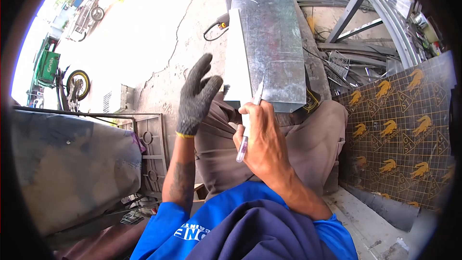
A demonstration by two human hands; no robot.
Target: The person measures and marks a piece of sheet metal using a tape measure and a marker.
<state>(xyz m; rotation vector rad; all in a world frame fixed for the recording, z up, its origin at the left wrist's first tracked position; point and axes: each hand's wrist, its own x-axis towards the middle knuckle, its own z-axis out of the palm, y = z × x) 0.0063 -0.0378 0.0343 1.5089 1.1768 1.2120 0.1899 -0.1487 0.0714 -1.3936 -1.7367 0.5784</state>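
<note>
Head view: the gloved left hand (196,97) is raised open beside the metal sheet (275,43), thumb apart. The right hand (263,139) pinches a pen (242,149), tip over the sheet, which lies ahead of the knees. Legible: "Grab" on a green box (47,67); "ONE" on the blue shirt (161,228).

Wears blue tee (221,195) w/ white lettering (191,231) at 7 o'clock, navy cloth (262,233) at 6, grey-brn trousers (320,132). Has dk-grey knit glove (193,108) w/ yellow cuff (185,135) at 10, L-forearm tattoo (183,179) at 7.
</note>
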